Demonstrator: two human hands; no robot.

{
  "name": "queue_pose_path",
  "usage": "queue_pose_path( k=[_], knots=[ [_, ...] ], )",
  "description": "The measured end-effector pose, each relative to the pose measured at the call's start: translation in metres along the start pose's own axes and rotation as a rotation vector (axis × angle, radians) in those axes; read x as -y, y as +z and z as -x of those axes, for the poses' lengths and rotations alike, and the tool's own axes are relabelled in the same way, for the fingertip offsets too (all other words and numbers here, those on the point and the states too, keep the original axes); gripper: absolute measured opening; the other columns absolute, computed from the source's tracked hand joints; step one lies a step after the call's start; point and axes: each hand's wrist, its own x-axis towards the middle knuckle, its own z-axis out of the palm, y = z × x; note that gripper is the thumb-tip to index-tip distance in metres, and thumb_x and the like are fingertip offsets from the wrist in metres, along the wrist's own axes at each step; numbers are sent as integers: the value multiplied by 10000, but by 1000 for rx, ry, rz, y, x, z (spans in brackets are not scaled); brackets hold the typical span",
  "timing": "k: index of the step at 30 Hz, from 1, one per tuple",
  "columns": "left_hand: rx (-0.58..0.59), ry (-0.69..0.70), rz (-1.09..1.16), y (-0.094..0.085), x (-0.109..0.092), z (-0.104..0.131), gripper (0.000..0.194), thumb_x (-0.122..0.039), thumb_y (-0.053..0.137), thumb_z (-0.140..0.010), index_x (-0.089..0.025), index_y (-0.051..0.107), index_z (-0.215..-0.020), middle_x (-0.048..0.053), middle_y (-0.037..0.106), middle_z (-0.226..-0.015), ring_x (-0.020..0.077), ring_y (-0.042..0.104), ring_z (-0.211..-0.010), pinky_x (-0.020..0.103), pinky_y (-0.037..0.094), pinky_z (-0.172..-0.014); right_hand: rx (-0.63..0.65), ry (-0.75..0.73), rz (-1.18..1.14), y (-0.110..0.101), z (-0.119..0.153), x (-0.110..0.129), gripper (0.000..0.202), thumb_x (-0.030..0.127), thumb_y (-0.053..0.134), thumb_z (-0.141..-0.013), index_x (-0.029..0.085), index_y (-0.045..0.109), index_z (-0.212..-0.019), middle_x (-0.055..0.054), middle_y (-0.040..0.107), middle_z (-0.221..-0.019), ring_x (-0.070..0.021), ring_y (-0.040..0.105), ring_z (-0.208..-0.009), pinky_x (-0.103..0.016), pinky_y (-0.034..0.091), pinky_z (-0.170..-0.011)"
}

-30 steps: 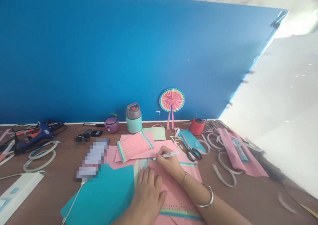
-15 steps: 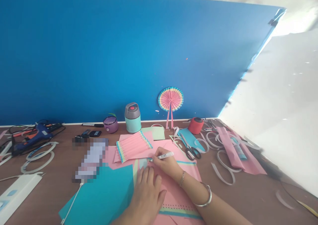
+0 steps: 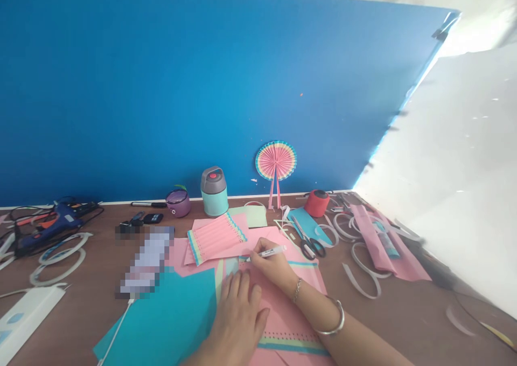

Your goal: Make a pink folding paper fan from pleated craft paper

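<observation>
My right hand (image 3: 272,263) grips a white marker (image 3: 273,251), its tip at the upper left part of a pink sheet (image 3: 288,312). That sheet has teal and pale strips and rows of dots along its edges. Flat on the sheet's left side lies my left hand (image 3: 238,312), fingers spread, holding nothing. Just beyond the hands is a pleated pink paper (image 3: 218,237) with teal and yellow ends. A teal sheet (image 3: 173,312) sits to the left of my left hand.
Scissors (image 3: 309,242) rest on blue paper behind my right hand. A round paper fan (image 3: 276,161) stands against the blue board. Nearby are a teal jar (image 3: 215,196), a purple pot (image 3: 178,202), a red speaker (image 3: 317,203), a phone (image 3: 147,261) and a glue gun (image 3: 52,226).
The marker in my right hand has shifted very slightly right and up, its tip lifting a little. My left hand stays in place. The whole view has moved slightly.
</observation>
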Motion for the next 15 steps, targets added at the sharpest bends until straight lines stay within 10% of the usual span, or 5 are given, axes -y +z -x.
queue_pose_path(
  k=[15],
  knots=[
    [4, 17, -41, -7, -1, -2, 232, -339, 502, -846, -168, 578, -982, 144, 595, -1168, 322, 534, -1088, 544, 393, -938, 20, 4, 63, 3, 3, 1, 141, 186, 517, -686, 190, 410, -595, 67, 433, -523, -78, 378, -505, -194, 301, -476]
  ],
)
